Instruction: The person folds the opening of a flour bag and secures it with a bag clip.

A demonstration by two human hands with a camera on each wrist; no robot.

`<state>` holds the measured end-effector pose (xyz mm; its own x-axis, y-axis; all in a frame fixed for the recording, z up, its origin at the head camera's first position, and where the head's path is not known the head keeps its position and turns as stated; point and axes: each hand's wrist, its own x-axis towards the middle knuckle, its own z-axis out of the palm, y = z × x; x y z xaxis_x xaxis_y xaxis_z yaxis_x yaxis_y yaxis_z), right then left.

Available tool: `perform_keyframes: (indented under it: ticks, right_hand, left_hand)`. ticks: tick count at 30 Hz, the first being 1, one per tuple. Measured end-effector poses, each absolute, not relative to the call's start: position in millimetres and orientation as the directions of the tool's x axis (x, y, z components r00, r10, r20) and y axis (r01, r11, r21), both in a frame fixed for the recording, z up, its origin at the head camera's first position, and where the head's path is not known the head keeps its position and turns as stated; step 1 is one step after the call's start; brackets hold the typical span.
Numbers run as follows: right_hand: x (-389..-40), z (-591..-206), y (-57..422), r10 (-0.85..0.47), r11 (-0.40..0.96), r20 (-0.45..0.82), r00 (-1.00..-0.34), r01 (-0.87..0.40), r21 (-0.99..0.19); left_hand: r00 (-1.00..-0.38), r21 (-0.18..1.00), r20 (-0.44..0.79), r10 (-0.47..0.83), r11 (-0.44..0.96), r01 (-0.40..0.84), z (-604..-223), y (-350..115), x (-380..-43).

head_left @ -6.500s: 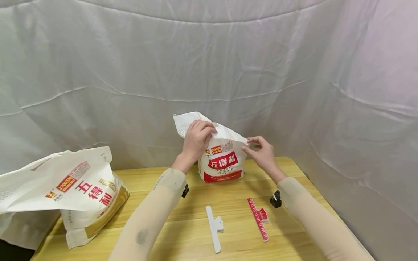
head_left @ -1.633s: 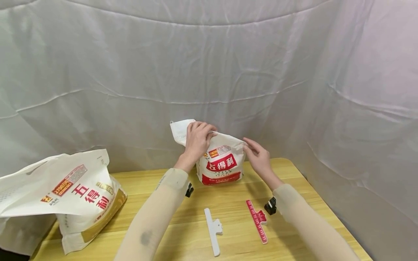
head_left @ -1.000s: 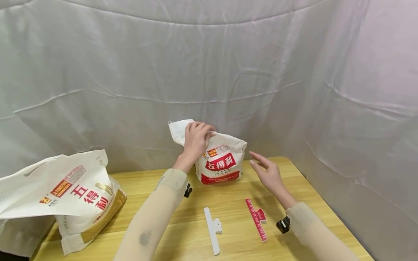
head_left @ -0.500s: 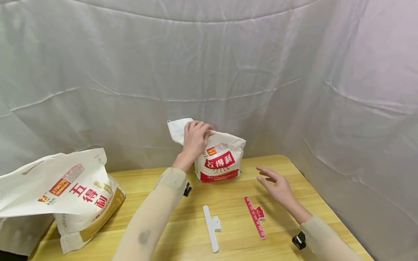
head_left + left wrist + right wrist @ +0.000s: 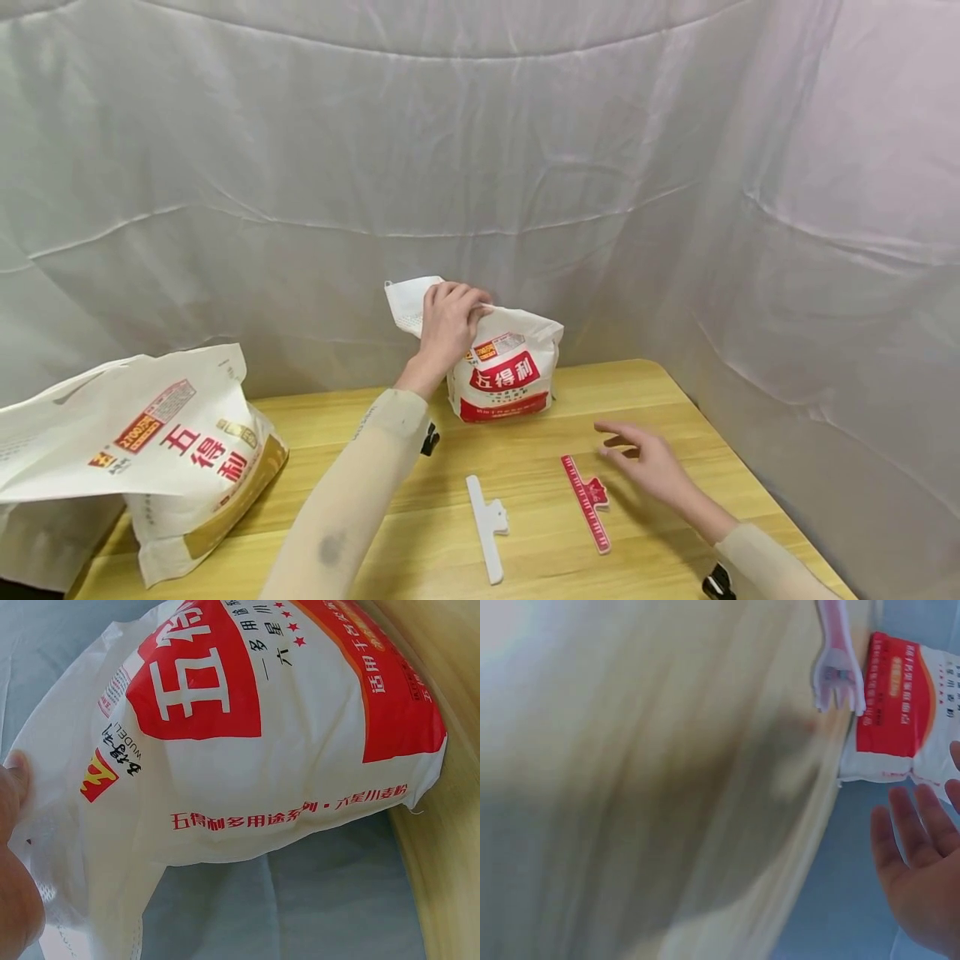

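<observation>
A white flour bag [image 5: 506, 375] with red print stands at the back of the table. My left hand [image 5: 447, 325] grips its gathered top, and a white flap sticks out to the left of the fingers. In the left wrist view the thumb presses the flour bag [image 5: 225, 772] near its upper edge. My right hand [image 5: 647, 462] hovers with loosely bent fingers, holding nothing, close to a red bag clip [image 5: 587, 504] lying on the table. A white bag clip [image 5: 487, 529] lies to the left of the red one. The right wrist view shows my right hand [image 5: 922, 855] with fingers apart.
A larger flour bag [image 5: 187, 458] with its top flopped leftward stands at the table's left side. The wooden table [image 5: 420, 533] ends at the right along a grey curtain [image 5: 810, 350], which also hangs behind the bag.
My right hand has let go of the bag's right corner and moved right and toward me, near the red clip. The bag's top sits lower than several seconds ago; my left hand still grips it.
</observation>
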<state>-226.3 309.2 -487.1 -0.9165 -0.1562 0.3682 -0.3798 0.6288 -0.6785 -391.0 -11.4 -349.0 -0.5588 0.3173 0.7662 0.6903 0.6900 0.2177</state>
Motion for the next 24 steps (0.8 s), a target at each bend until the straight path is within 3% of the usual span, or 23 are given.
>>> perform_keyframes:
  ticks: [10,24]
  right_hand:
    - [-217,-501,316,-0.271,0.625,0.266,-0.925,-0.379,-0.683]
    - [-211,-511,312,-0.257,0.658,0.113,-0.960,-0.260,-0.706]
  left_hand:
    - [-0.570,0.220,0.754,0.327,0.692,0.688,-349,-12,-391]
    - [-0.575,0.224,0.751,0.326,0.693,0.685,-352,-12,-391]
